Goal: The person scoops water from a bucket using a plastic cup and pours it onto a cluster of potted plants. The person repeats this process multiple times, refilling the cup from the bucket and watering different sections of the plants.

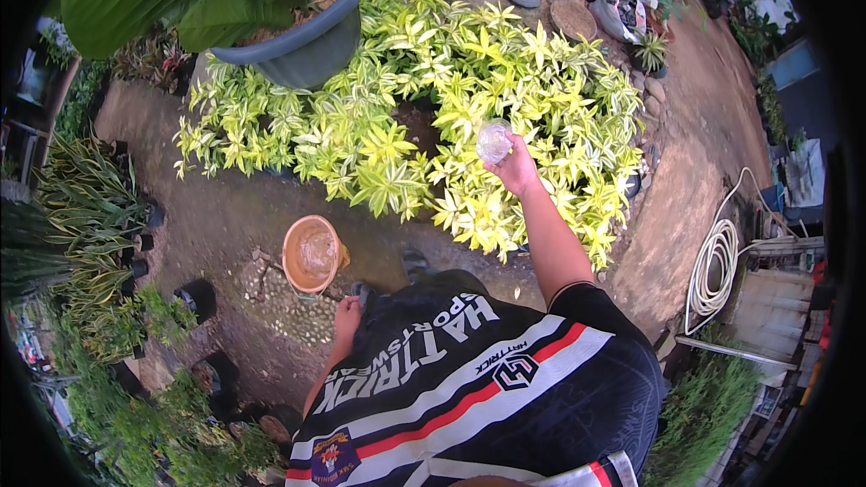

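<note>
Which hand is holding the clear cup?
Your right hand, reaching over the yellow-green plants, holds the clear cup; your left hand hangs near the orange bucket.

Before the person spreads a shrub bed (388,158), with the right hand (516,169) holding a cup (492,139) over it. A planter (302,59) stands at the bed's far left corner. Nearer, a bucket (289,257) rests on the ground, just beyond the left hand (347,314). Snake plants (86,203) stand farther left; a hose coil (717,266) is well to the right.
</note>
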A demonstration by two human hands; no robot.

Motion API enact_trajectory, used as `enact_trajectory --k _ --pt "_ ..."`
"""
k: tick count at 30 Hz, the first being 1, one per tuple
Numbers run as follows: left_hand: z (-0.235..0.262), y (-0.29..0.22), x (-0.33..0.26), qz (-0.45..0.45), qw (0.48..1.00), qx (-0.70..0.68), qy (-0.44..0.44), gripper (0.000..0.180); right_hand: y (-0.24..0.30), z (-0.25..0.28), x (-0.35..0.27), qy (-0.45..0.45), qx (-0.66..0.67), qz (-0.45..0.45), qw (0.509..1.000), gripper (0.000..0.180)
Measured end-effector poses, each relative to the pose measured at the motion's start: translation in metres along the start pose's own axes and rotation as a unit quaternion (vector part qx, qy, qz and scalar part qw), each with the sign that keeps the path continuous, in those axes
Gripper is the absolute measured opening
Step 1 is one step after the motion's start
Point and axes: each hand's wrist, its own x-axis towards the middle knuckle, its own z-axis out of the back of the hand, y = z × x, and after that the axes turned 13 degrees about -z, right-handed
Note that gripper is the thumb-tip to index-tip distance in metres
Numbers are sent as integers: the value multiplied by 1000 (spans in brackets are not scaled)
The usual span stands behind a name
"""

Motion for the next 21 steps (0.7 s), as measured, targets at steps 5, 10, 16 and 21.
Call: enact_trajectory --k 5,10,16,21 --pt "-51 -113 36 -226 972 43 56 19 -17 -33 -17 70 -45 -23 996 50" --pt "-96 -254 50 -320 941 56 89 25 -35 -65 -31 118 -89 -42 988 43" --pt "-107 -291 75 -429 894 71 105 27 -49 -93 -40 141 -152 -51 977 40" --pt "-101 -295 69 -370 922 28 112 26 -54 -103 -47 148 -164 -52 974 39"
